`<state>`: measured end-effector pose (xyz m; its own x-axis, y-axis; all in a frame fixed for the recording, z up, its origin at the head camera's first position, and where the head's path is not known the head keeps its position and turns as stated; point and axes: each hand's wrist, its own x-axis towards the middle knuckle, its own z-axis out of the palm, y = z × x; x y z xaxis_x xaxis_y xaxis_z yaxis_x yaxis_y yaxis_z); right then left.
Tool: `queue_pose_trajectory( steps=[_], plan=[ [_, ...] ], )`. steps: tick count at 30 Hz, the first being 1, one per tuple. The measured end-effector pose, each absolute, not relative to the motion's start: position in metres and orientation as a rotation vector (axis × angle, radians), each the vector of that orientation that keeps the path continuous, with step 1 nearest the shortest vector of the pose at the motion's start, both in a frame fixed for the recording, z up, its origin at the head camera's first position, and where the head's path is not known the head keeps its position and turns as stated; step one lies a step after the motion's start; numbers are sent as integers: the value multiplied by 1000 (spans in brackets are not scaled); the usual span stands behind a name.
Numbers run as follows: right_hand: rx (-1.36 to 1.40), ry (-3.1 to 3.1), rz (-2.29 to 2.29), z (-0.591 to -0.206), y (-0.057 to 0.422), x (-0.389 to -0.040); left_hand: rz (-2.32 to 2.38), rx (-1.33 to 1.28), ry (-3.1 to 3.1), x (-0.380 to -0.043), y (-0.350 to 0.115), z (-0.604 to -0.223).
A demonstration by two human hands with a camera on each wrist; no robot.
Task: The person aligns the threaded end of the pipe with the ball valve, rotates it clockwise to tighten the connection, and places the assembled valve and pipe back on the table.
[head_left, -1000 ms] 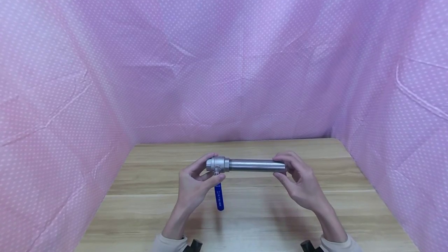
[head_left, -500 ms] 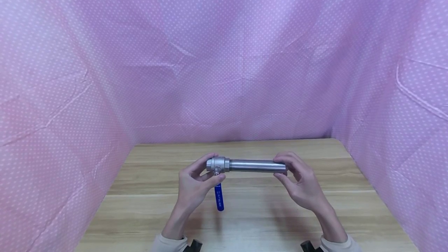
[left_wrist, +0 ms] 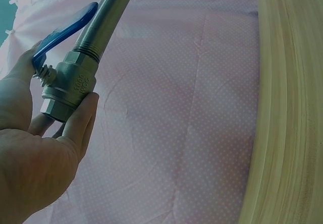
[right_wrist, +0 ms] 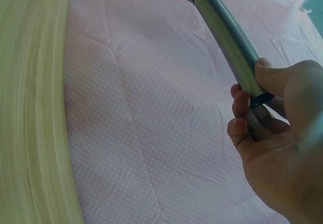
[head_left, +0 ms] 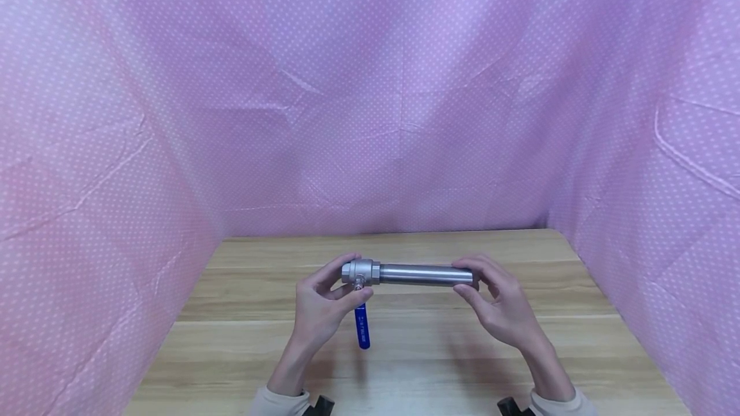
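Observation:
My left hand grips a silver ball valve from its left end, with the thumb by the base of its blue lever handle. Out of the valve's right side runs a straight metal pipe, roughly level and raised above the table. Threads show where the pipe enters the valve in the left wrist view. At the pipe's free end my right hand pinches it between thumb and fingers. The right wrist view shows that open pipe end between the fingers.
A wood-grain table lies beneath the hands. Pink dotted cloth hangs behind it and along both sides. Dark wrist-camera mounts appear at the bottom edge by the sleeves.
The valve and pipe have shifted very slightly right, and the pipe's right end sits a touch lower. Both hands keep their hold.

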<state>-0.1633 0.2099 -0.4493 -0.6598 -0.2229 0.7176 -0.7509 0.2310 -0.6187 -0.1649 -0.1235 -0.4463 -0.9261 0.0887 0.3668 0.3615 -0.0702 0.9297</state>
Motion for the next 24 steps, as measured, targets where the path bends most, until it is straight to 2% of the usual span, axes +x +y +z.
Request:
queue_pose_trajectory(
  steps=[7, 24],
  plan=[
    [813, -2094, 1437, -448, 211, -162, -2115, -489, -1999, -163, -123, -446],
    [1043, -1870, 1596, -450, 208, -167, -2105, -466, -1998, -163, -122, -446]
  ],
)
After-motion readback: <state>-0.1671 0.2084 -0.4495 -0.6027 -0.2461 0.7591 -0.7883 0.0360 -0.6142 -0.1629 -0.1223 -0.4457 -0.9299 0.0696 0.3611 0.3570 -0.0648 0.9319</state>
